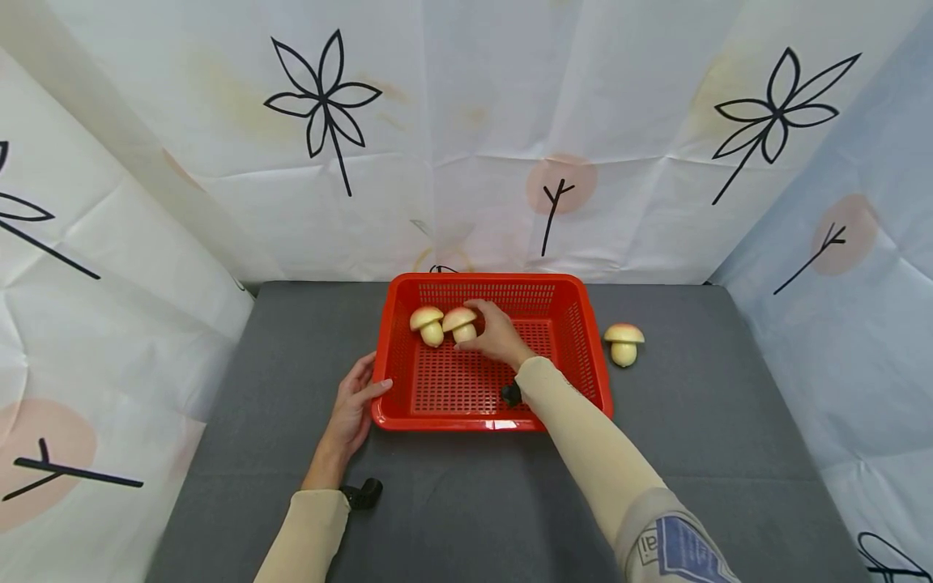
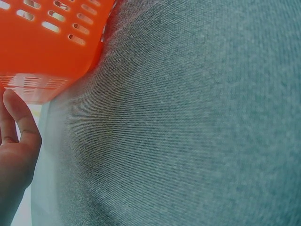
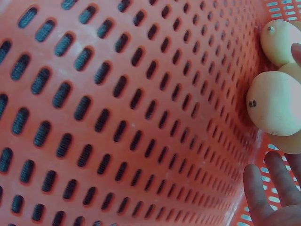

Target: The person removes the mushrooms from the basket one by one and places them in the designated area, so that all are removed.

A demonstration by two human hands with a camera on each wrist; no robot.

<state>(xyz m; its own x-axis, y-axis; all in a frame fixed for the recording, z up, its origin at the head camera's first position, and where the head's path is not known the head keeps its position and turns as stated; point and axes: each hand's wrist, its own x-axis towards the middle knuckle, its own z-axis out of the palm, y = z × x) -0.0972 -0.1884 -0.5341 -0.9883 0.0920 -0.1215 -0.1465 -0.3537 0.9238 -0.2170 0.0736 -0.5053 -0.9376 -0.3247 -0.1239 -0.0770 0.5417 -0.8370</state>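
A red plastic basket with slotted walls stands on the grey table. Two toy mushrooms with yellow stems and reddish caps are in its back left part. My right hand reaches in and holds the right-hand mushroom between thumb and fingers. Close beside it on the left is the other mushroom. In the right wrist view, the stem end of the nearer mushroom shows between thumb and fingers. My left hand grips the basket's left rim, thumb over the edge and fingers outside.
A third toy mushroom stands upright on the grey tabletop, just right of the basket. White cloth with leaf and flower drawings hangs behind the table and at both sides.
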